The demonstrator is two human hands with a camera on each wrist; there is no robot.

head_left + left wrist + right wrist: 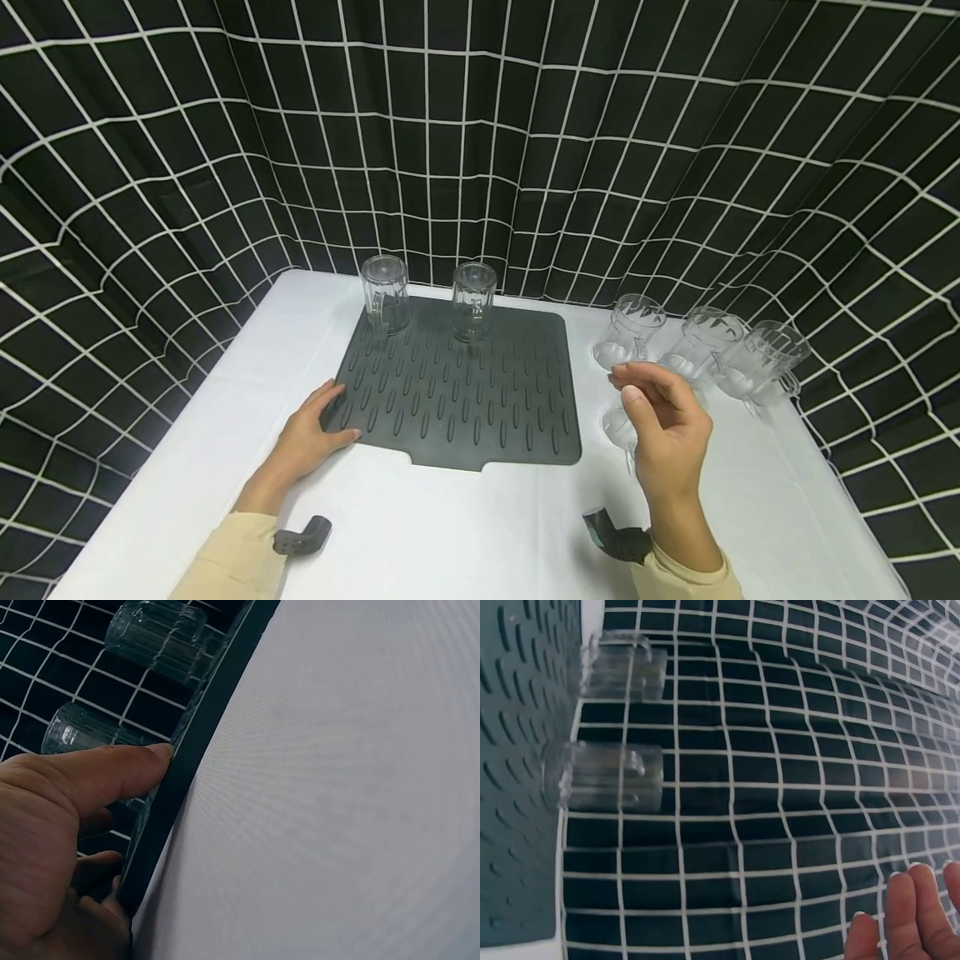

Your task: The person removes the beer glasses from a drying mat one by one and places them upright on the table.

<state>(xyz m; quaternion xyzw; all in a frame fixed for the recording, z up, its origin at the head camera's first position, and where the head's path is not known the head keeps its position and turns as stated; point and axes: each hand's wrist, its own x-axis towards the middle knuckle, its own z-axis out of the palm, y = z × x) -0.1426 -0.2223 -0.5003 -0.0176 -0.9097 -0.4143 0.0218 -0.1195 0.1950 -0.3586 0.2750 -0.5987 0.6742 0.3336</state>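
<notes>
A dark grey drying mat (450,400) with raised oval ridges lies on the white table. My left hand (303,437) rests at its front left corner, thumb on the front edge and fingertips on the left edge. On the mat's back part, two clear glass mugs (386,296) (473,302) stand upside down. Right of the mat, my right hand (671,433) is raised with loosely bent fingers and nothing in them. Behind it is a partly hidden clear glass mug (618,427). In the right wrist view, only fingertips (904,915) of that hand show.
Three more clear mugs (630,329) (705,342) (761,360) stand mouth up in a row at the back right of the white table (420,533). A black cloth (450,142) with a white grid surrounds the table's back and sides. Dark devices (303,537) sit at both wrists.
</notes>
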